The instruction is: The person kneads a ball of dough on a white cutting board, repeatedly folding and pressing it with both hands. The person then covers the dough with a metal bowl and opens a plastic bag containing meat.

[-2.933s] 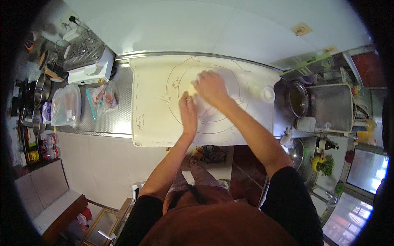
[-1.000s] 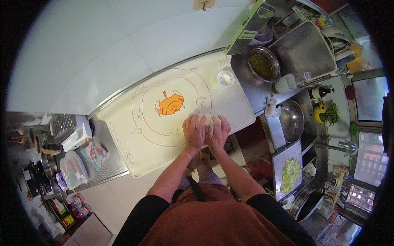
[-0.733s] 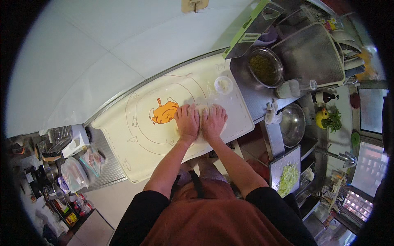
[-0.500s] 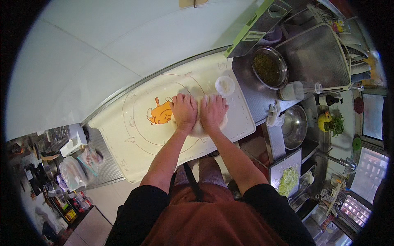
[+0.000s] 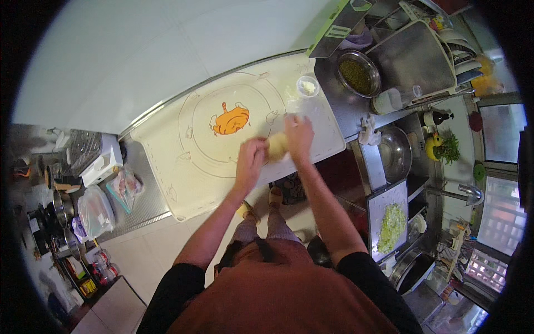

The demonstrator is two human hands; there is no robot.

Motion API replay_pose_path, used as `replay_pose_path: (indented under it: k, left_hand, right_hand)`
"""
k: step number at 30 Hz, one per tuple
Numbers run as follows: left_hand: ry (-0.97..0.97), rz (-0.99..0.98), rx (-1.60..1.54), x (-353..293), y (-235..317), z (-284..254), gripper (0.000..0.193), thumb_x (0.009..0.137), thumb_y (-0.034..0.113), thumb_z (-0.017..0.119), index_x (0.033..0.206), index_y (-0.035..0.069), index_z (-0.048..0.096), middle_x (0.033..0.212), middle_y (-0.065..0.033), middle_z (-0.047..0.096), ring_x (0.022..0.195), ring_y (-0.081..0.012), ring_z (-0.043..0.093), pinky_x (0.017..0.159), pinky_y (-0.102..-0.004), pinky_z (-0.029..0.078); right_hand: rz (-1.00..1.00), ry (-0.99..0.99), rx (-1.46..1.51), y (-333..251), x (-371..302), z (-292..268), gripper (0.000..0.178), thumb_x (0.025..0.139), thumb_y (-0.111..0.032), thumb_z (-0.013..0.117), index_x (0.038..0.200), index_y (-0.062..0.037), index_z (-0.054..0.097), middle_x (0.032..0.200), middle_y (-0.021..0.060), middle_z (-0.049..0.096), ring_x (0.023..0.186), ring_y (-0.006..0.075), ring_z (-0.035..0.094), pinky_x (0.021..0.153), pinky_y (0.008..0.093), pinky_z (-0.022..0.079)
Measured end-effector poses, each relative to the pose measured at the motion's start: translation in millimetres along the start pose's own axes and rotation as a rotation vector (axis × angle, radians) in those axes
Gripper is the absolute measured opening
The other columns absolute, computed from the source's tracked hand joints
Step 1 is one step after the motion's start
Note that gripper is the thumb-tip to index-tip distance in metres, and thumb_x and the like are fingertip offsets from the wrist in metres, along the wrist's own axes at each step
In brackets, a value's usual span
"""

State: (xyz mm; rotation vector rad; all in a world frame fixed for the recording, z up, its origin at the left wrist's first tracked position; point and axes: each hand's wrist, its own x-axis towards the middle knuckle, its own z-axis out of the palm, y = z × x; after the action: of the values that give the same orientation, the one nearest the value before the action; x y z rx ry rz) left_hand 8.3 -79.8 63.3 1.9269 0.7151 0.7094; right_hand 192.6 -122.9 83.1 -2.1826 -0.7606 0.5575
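Observation:
A pale lump of dough is between my hands at the near side of a cream mat. The fingers of my left hand curl against its left side. My right hand grips its right side, slightly blurred by motion. Whether the dough still touches the mat I cannot tell. An orange cartoon animal is printed on the mat, inside ring lines. At the mat's far right corner, near a dusting of white powder, stands a small clear tub with white powder in it.
A steel bowl of dark greenish contents stands right of the mat, near a clear jar. Farther right are a sink basin and a white board with chopped greens. Plastic bags lie at left.
Both hands were pressing down on the dough with fingers stretched forward. Now they grip it from either side, nearer to me, and the dough looks bunched up. The head view has shifted.

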Motion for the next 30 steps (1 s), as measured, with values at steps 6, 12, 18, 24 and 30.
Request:
replay_pose_path:
  k: [6, 12, 18, 24, 30]
  left_hand:
    - [0.196, -0.461, -0.472, -58.3, -3.5, -31.2, 0.02, 0.097, 0.001, 0.051, 0.114, 0.003, 0.061, 0.12, -0.0062, 0.063, 0.115, -0.0156, 0.057, 0.1, -0.0298, 0.043]
    - [0.17, -0.189, 0.048, -16.5, -49.4, -42.0, 0.021, 0.097, 0.002, 0.049, 0.113, 0.003, 0.062, 0.109, -0.0117, 0.064, 0.106, -0.0237, 0.061, 0.095, -0.0335, 0.047]
    - [0.277, -0.207, 0.064, 24.6, -63.9, -15.2, 0.021, 0.097, 0.008, 0.05, 0.113, 0.002, 0.063, 0.11, -0.0156, 0.064, 0.106, -0.0324, 0.059, 0.095, -0.0384, 0.047]
    - [0.543, -0.315, -0.12, 66.1, -38.7, 38.4, 0.031, 0.096, 0.013, 0.052, 0.124, 0.0, 0.059, 0.127, -0.02, 0.058, 0.12, -0.0369, 0.052, 0.105, -0.0447, 0.038]
    - [0.6, -0.302, 0.131, 91.6, -18.7, 79.5, 0.046, 0.095, 0.018, 0.057, 0.136, -0.001, 0.049, 0.14, -0.0291, 0.045, 0.128, -0.0448, 0.043, 0.111, -0.05, 0.031]
  right_hand:
    - [-0.615, 0.317, -0.289, 7.9, -72.3, 49.4, 0.031, 0.082, -0.021, 0.056, 0.107, -0.0047, 0.066, 0.122, 0.0117, 0.06, 0.126, 0.0332, 0.049, 0.113, 0.0527, 0.028]
    - [-0.662, 0.256, -0.41, 13.2, -8.9, 62.9, 0.033, 0.079, -0.024, 0.059, 0.104, -0.005, 0.066, 0.123, 0.0146, 0.058, 0.124, 0.0353, 0.049, 0.108, 0.0531, 0.033]
    - [-0.638, 0.275, -0.473, -3.0, 43.1, 75.5, 0.032, 0.079, -0.025, 0.06, 0.104, -0.0057, 0.066, 0.113, 0.0147, 0.059, 0.112, 0.0352, 0.052, 0.1, 0.0512, 0.037]
    - [-0.598, 0.264, -0.635, 12.3, 89.7, 91.9, 0.024, 0.078, -0.031, 0.062, 0.089, -0.0092, 0.065, 0.093, 0.0095, 0.059, 0.096, 0.0302, 0.055, 0.083, 0.0466, 0.041]
    - [-0.6, 0.179, -0.66, 14.1, 132.4, 98.5, 0.027, 0.078, -0.036, 0.059, 0.083, -0.0118, 0.069, 0.086, 0.0081, 0.065, 0.09, 0.03, 0.06, 0.077, 0.0466, 0.043]
